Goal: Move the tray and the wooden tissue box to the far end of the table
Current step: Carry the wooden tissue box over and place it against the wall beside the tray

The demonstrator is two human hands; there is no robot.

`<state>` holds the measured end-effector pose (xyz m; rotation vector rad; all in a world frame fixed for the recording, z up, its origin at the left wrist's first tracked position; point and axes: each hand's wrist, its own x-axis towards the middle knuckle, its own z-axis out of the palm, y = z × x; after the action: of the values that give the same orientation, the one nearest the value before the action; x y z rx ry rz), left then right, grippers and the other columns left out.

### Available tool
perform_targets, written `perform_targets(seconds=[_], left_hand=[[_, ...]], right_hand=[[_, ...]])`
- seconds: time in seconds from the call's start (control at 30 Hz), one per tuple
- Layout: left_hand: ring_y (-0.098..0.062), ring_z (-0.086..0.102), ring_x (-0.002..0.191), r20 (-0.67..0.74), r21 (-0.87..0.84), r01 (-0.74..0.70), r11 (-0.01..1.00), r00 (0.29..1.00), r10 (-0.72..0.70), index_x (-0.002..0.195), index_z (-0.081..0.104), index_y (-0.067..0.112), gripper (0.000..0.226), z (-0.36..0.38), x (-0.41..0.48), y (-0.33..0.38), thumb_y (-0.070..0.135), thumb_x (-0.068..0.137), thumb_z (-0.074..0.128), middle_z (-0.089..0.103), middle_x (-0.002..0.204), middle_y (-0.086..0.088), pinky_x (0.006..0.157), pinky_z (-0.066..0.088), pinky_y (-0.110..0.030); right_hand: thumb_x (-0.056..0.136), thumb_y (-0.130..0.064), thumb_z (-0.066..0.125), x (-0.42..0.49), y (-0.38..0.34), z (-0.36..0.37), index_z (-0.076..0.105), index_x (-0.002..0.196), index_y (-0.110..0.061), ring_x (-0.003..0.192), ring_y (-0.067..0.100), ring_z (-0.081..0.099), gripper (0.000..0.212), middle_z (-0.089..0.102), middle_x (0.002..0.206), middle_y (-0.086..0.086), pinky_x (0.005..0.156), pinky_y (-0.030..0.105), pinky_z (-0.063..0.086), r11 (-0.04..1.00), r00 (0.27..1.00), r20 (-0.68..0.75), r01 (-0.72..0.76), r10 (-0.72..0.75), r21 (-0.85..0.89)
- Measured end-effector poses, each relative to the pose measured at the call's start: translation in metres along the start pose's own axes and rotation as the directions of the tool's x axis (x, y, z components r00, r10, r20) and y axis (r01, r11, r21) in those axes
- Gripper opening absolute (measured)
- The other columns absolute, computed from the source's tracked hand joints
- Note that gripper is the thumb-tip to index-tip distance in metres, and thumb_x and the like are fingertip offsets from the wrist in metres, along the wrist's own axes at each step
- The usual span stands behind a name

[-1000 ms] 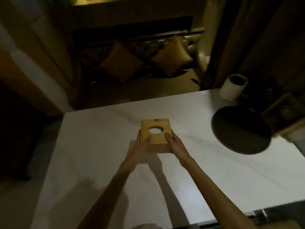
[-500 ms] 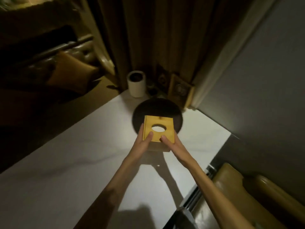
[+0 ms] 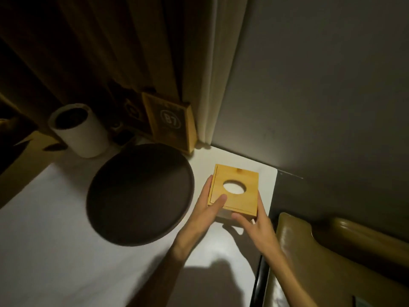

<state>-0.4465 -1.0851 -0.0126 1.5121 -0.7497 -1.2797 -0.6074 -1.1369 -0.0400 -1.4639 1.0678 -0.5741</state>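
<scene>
The wooden tissue box (image 3: 244, 177), square with a round hole in its lid, is near the far right corner of the white table (image 3: 44, 218). My left hand (image 3: 207, 214) grips its left side, thumb on the lid. My right hand (image 3: 257, 226) holds its near right corner. I cannot tell whether the box touches the table. The round dark tray (image 3: 139, 193) lies flat just left of the box, a small gap apart.
A white cylinder (image 3: 81, 129) and a wooden sign marked B7 (image 3: 171, 124) stand at the table's far end against the curtains (image 3: 110, 52). A grey wall (image 3: 321, 85) is close on the right. A padded seat (image 3: 321, 262) sits below the table's right edge.
Both hands carried the box from the middle of the table, over the tray, to the far right corner beside it. The tray has not moved.
</scene>
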Motion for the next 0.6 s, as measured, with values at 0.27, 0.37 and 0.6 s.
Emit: perform_targets(seconds=[0.27,0.37,0.6], left_hand=[[-0.016,0.055,0.126,-0.028,0.043,-0.134,0.99,0.99,0.135,0.14,0.029,0.053,0.072,0.012,0.037,-0.083,0.062,0.078,0.062,0.051,0.14,0.015,0.102,0.049,-0.05],[-0.007,0.055,0.123,-0.058,0.106,-0.193,0.975,0.978,0.2,0.142,0.029,0.05,0.065,0.014,0.04,-0.089,0.057,0.082,0.054,0.049,0.139,0.02,0.105,0.048,-0.043],[-0.023,0.054,0.128,-0.078,0.051,-0.246,0.968,0.965,0.25,0.134,0.036,0.06,0.062,0.007,0.036,-0.11,0.068,0.076,0.057,0.052,0.142,0.012,0.099,0.05,-0.054]], right_hand=[[0.084,-0.044,0.072,0.003,0.088,0.02,0.02,0.151,-0.048,0.118,0.015,0.063,0.085,0.061,0.133,-0.009,0.094,0.043,0.057,0.998,0.986,-0.167,0.007,0.004,0.068],[0.088,-0.033,0.07,0.007,0.096,0.026,0.021,0.15,-0.048,0.113,0.008,0.065,0.081,0.062,0.13,-0.013,0.09,0.035,0.059,0.997,0.977,-0.211,0.031,-0.014,0.076],[0.08,-0.054,0.064,0.001,0.107,0.038,0.019,0.149,-0.053,0.108,-0.007,0.061,0.082,0.059,0.131,-0.023,0.087,0.018,0.055,0.999,0.947,-0.319,0.04,-0.038,0.001]])
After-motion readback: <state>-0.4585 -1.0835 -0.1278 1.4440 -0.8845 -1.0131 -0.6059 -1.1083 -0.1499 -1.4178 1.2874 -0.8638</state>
